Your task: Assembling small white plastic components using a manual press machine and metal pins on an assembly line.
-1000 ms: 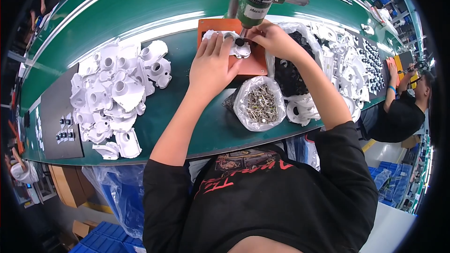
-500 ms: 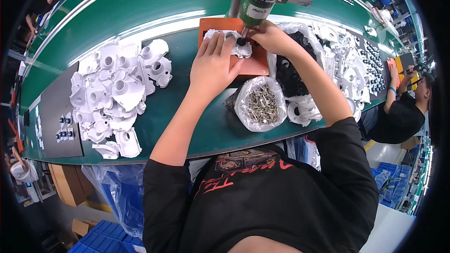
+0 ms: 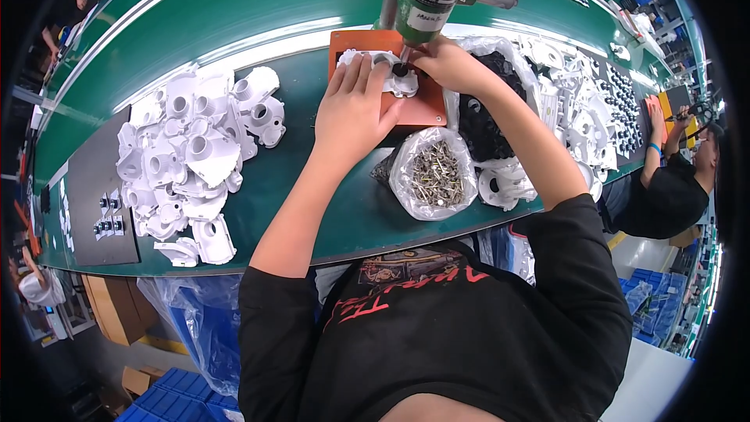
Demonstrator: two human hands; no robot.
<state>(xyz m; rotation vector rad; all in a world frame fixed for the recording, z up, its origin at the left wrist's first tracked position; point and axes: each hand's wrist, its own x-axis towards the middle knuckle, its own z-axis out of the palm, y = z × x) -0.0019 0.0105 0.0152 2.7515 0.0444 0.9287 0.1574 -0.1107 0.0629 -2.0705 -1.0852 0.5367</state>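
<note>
A white plastic housing [image 3: 402, 86] with a black round piece [image 3: 400, 69] lies on the orange fixture plate [image 3: 422, 112]. My left hand [image 3: 353, 101] rests on the housing's left side, fingers stretched out and flat. Over the black piece stands the metal spindle of a green machine head [image 3: 426, 0]. At the spindle's right, my right hand [image 3: 451, 64] is closed with its fingers bent together; their tips and whatever they hold are hidden behind the spindle and machine head.
White housings [image 3: 187, 152] are heaped at the left, beside a dark board [image 3: 94, 187]. A bag of screws [image 3: 436, 176] stands before the fixture. Right of it are a bag of black parts [image 3: 488, 121] and more white parts [image 3: 582, 113]. A co-worker [image 3: 664, 195] sits far right.
</note>
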